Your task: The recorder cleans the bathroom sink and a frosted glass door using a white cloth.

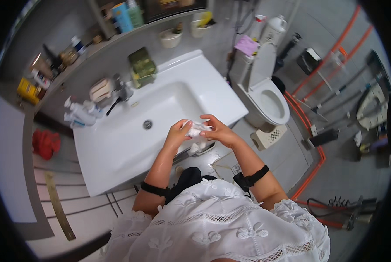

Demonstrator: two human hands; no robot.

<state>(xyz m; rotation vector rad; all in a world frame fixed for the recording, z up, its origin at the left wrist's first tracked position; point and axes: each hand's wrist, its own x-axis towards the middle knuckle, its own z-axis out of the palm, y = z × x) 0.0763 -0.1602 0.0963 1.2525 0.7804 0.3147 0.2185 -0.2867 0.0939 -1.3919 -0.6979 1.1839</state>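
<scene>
Both my hands are raised over the front rim of the white sink [134, 131]. Between them is a soft, crumpled white wad [195, 128]; whether it is tissue or cloth I cannot make out. My left hand [178, 132] pinches it from the left, thumb on top. On the other side my right hand [219, 132] grips it with thumb and fingers, its index finger raised. Just below the hands, past the sink's edge, an open container [204, 151] with white crumpled bits shows in part.
Behind the basin stands a black-handled faucet [123, 89], with pump bottles [80, 112] to its left and a green box [142, 67] to its right. A shelf of toiletries [69, 56] runs above. At the right are a toilet [267, 105] and a beige step stool [269, 137].
</scene>
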